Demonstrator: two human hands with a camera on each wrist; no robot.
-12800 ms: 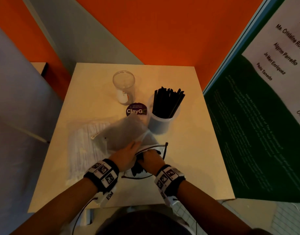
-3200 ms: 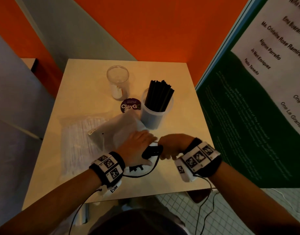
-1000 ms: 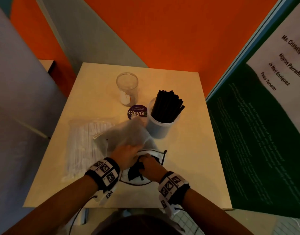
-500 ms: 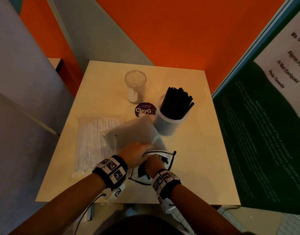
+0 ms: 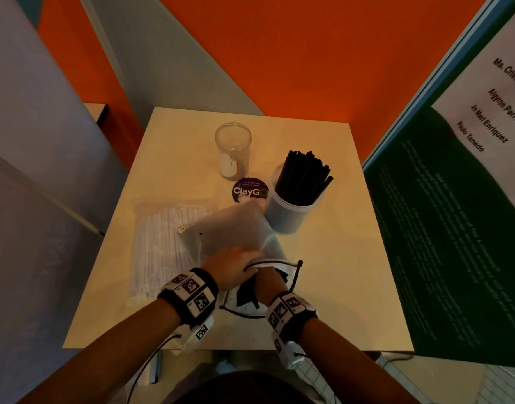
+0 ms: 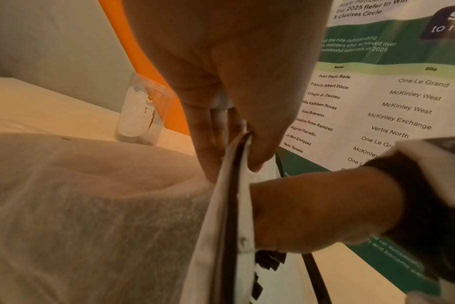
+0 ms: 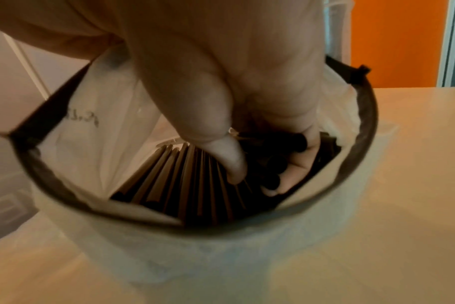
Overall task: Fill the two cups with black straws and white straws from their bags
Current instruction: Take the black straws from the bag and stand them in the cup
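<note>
A: Item one, black straws (image 7: 195, 181); where do they stand?

B: In two lots; one bundle upright in the right-hand cup (image 5: 294, 211), the rest inside the translucent bag (image 5: 236, 228) lying on the table (image 5: 352, 258) just before you; your right hand (image 7: 234, 123) is inside the bag's mouth, thumb and fingers curled round a clutch of them.

A: And the left?

B: Your left hand (image 5: 236, 266) pinches the bag's dark-trimmed rim (image 6: 234, 185) between thumb and fingers, holding the mouth open.

A: What has changed lately?

B: About three seconds ago your right hand was outside the bag and carrying a dark bundle; one second ago it was back at the mouth; now it is sunk in to the wrist; judged, another handful is being gathered for the same cup, so the black lot is part done.

A: Item two, white straws?

B: Bag of white straws (image 5: 166, 246) lying flat to the left, partly under the first bag, in the same place as before; the clear cup (image 5: 233, 150) at the far side stands apparently empty, with a white label on its wall; that half looks not yet begun.

A: Surroundings?

B: Pale square table; a round purple sticker (image 5: 250, 191) between the cups; orange wall (image 5: 308, 53) behind; a green and white poster (image 5: 454, 199) of names on the right; tiled floor below; light dim and warm.
</note>
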